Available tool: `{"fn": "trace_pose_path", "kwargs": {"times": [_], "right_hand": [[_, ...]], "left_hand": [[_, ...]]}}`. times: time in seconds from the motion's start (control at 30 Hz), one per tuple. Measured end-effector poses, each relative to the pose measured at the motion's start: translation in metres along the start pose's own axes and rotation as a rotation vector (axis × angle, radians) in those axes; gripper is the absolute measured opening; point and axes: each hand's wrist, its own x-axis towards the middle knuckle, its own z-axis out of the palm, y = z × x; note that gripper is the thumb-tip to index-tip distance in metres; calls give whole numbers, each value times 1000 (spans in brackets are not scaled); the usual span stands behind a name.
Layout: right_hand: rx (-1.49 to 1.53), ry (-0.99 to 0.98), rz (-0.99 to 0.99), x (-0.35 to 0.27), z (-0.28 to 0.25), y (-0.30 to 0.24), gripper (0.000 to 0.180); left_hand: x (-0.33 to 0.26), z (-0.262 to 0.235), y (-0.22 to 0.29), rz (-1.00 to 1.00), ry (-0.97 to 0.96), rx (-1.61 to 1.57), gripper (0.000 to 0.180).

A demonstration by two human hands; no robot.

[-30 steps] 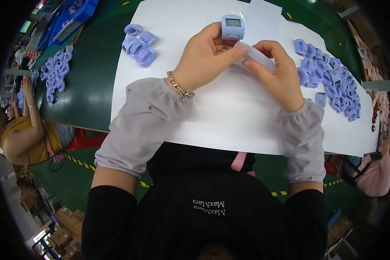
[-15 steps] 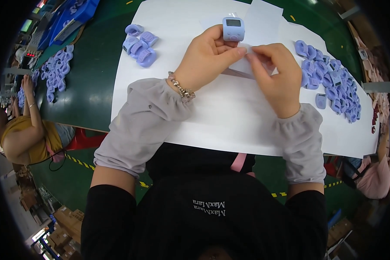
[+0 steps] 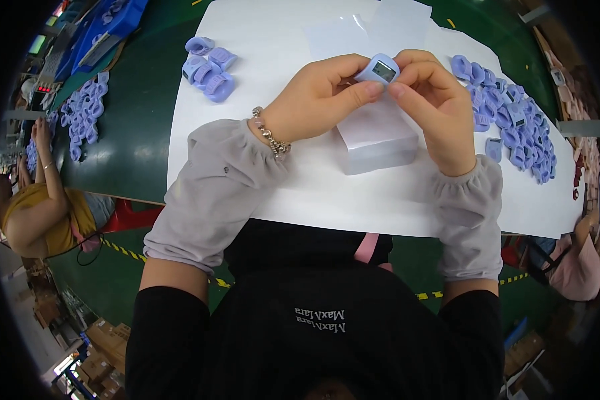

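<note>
Both of my hands meet over the white paper, on a lavender-blue finger tally counter with a small grey display, tilted. My left hand pinches its left side between thumb and fingers, a beaded bracelet on the wrist. My right hand closes on its right side, thumb tip at the lower edge. Just below my hands lies a glossy stack of clear film pieces, partly covered by them. A small group of counters sits to the left, and a large pile of them to the right.
White paper covers my part of the green table. Clear sheets lie at its far side. More counters rest on the left, near a blue tray. A co-worker in yellow sits at the left.
The counter has come down and turned, its display now tilted to the right. My right hand has moved up from the film onto the counter, uncovering the clear stack.
</note>
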Motion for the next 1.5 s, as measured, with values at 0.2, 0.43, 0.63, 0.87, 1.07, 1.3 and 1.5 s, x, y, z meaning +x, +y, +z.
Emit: {"fn": "trace_pose_path", "kwargs": {"times": [0.2,0.43,0.63,0.87,1.07,1.3,1.5], "right_hand": [[-34,12,20,-1,3,0,8],[-53,15,24,0,2,0,9],[-56,8,31,0,1,1,9],[-112,11,-19,0,0,5,8],[-86,33,201,0,6,-3,19],[-115,-38,135,-5,3,-18,26],[-922,470,188,-31,-81,-36,31]], "left_hand": [[0,-2,-9,95,-29,95,28],[1,-1,-11,127,-25,109,26],[0,-2,-9,110,-38,143,25],[2,0,-12,149,-29,145,25],[2,-1,-7,218,-34,226,23],[-7,1,19,55,-8,118,31],[-47,-74,58,53,360,1290,31]]}}
